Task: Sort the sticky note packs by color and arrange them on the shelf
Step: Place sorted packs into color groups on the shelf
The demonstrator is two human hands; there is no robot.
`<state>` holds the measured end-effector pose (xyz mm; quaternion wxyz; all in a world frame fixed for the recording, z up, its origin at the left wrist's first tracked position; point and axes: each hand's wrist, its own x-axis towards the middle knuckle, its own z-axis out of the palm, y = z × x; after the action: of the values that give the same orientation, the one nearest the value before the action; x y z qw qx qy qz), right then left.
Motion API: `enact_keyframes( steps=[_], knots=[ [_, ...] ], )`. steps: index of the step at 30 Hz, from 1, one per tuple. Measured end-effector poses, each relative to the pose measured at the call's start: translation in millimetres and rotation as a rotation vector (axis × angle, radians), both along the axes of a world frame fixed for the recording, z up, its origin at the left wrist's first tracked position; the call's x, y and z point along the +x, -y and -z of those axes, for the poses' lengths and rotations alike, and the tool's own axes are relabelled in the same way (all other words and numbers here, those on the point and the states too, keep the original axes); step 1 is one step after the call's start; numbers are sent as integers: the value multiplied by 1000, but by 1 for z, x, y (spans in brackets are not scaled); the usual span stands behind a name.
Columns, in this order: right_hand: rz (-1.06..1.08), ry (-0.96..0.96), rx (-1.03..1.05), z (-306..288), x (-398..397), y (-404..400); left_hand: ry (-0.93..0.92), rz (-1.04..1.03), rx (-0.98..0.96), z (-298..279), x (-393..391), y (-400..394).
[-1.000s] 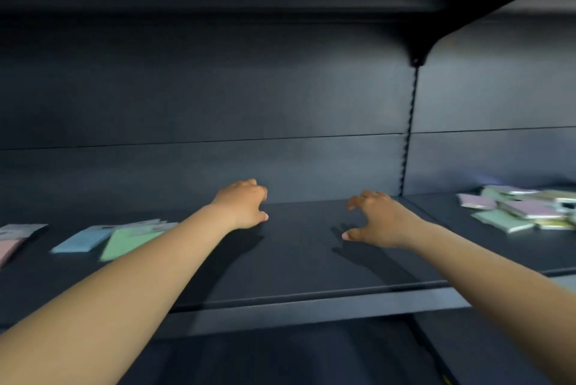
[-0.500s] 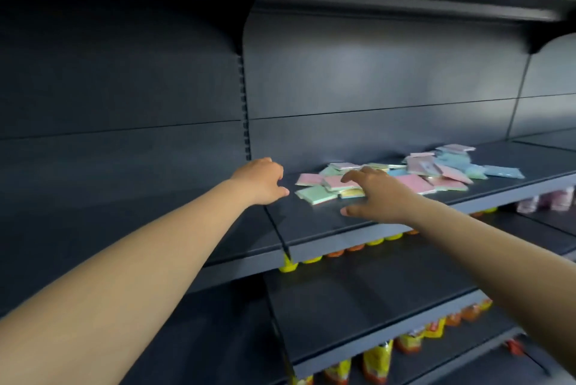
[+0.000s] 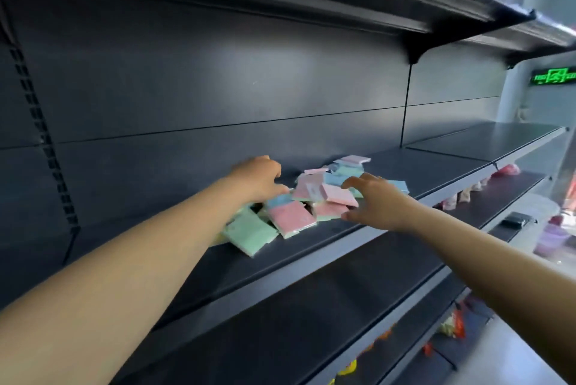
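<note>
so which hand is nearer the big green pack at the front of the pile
Left. The left hand is just above and behind the green pack; the right hand is farther off, across the pink packs.

1. Green illuminated exit sign (image 3: pixel 554 76), on the wall far right of both hands: running-figure pictogram at centre; the flanking letters are too blurred to read.
2. No other legible text.

Left edge of the pile of sticky note packs (image 3: pixel 311 197) hidden behind the left hand (image 3: pixel 258 180) and forearm; a yellow pack barely peeking out there. Fingertips of the right hand (image 3: pixel 374 205) blurred, contact with the packs impossible to tell. Packaged goods (image 3: pixel 452 325) at lower right smeared, unreadable. Green sign (image 3: pixel 554 75) cut off by the right edge.
</note>
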<state>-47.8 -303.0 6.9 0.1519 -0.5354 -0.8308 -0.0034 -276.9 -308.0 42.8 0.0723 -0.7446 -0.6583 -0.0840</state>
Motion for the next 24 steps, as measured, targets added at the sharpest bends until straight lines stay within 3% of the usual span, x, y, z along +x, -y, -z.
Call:
enact_keyframes(
  steps=[14, 19, 24],
  knots=[
    [-29, 68, -134, 12, 130, -228, 36, 21, -134, 14, 115, -210],
    [-137, 192, -357, 18, 148, -286, 143, -85, -331, 24, 139, -247],
    [-262, 362, -445, 17, 151, -322, 102, -270, -463, 36, 151, -273]
  ],
)
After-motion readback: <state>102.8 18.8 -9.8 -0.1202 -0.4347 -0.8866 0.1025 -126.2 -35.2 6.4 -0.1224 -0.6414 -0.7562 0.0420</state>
